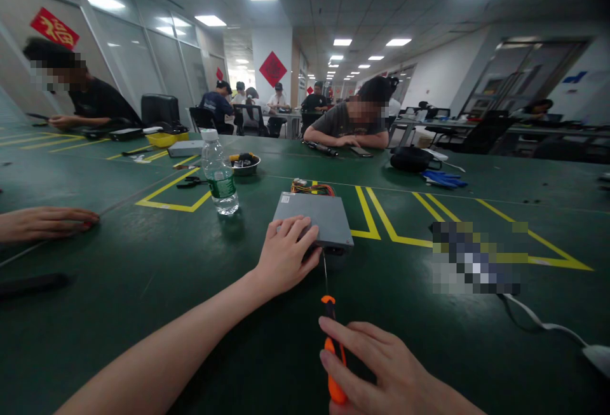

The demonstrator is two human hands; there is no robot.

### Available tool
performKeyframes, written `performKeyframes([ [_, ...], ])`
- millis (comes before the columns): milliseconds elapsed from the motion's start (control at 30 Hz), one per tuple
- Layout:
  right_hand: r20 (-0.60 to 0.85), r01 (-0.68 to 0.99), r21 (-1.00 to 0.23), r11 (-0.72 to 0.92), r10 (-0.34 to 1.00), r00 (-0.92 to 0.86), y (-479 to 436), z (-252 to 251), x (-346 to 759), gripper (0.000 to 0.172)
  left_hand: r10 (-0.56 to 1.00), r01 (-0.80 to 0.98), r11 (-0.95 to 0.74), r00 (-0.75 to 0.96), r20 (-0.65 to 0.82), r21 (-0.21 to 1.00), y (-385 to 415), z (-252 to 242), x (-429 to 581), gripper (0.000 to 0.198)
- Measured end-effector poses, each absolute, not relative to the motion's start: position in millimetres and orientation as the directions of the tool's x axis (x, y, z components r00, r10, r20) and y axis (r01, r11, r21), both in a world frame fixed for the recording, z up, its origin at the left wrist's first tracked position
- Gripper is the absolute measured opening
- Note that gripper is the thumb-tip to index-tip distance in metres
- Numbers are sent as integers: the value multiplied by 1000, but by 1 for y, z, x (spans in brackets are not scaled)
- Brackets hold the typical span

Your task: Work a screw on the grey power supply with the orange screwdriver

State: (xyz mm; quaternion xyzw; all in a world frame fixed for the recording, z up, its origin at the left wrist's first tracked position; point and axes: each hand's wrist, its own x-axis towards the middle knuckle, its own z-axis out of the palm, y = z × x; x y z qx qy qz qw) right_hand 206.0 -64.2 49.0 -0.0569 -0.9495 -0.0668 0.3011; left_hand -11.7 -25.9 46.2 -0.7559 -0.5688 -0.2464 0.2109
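A flat grey metal box with coloured wires at its far end lies on the green table. My left hand rests on the box's near left corner, fingers curled over its edge. My right hand is closed round the orange handle of a screwdriver. The thin shaft of the screwdriver points away from me, and its tip reaches the near side of the box.
A water bottle stands left of the box. Another person's hand lies flat at the far left. A metal bowl, a yellow tray, a black bag and blue gloves sit farther back. A white cable runs at the right.
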Motion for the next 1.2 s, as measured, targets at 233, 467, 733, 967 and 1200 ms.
performKeyframes([
  [233,499,168,46,985,122,-858,-63,43,207,30,749,963,-265,234,620,-43,-25,45,-12,30],
  [467,523,167,106,980,88,-848,-65,42,205,22,739,962,-271,235,632,-40,-24,44,-12,30],
  [733,560,172,95,980,90,-823,-63,42,206,25,746,963,-265,232,624,-42,-25,44,-13,29],
  [967,597,163,118,980,61,-800,-67,45,202,16,751,964,-264,234,617,-44,-24,44,-12,30],
  [1200,584,181,66,981,109,-804,-66,43,206,22,758,964,-262,236,608,-47,-25,44,-13,30],
])
